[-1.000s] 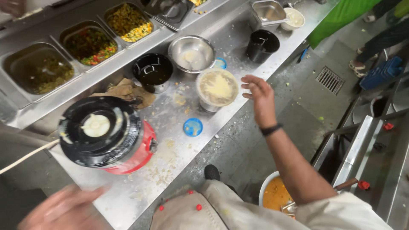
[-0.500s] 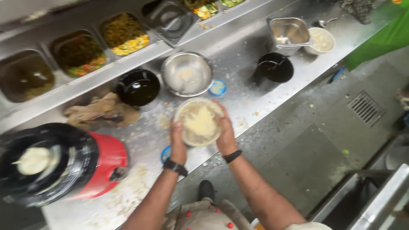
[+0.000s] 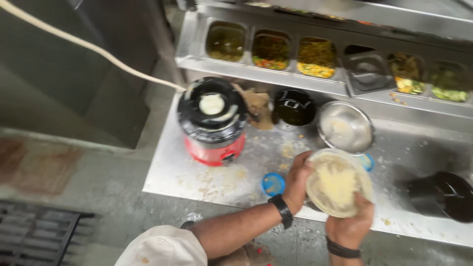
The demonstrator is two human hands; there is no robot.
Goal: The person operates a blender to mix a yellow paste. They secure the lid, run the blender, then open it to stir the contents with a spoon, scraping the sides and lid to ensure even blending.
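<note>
Head view looks down on a steel counter (image 3: 207, 182) dusted with crumbs, where a person holds a round tub (image 3: 338, 183) of pale, crumbly mix just above the counter's front edge. The left hand (image 3: 297, 181) wraps the tub's left side and the right hand (image 3: 351, 224) cups it from below and in front, both closed on it, each wrist wearing a dark band. The tub tilts toward the camera, so the step in hand looks like lifting or carrying the tub rather than scooping from it. A steel bowl (image 3: 345, 126) sits just behind the tub, a black bowl (image 3: 293, 106) beside that, and another black bowl (image 3: 446, 194) lies off to the right. A red appliance with a black lid (image 3: 213, 120) stands at the left, a blue cap (image 3: 273, 184) near the left wrist. Trays of chopped fillings (image 3: 315, 58) line the shelf behind. Any move from this point would call for a level tub and a steady two-handed grip, since the loose mix could spill over the tilted rim.
</note>
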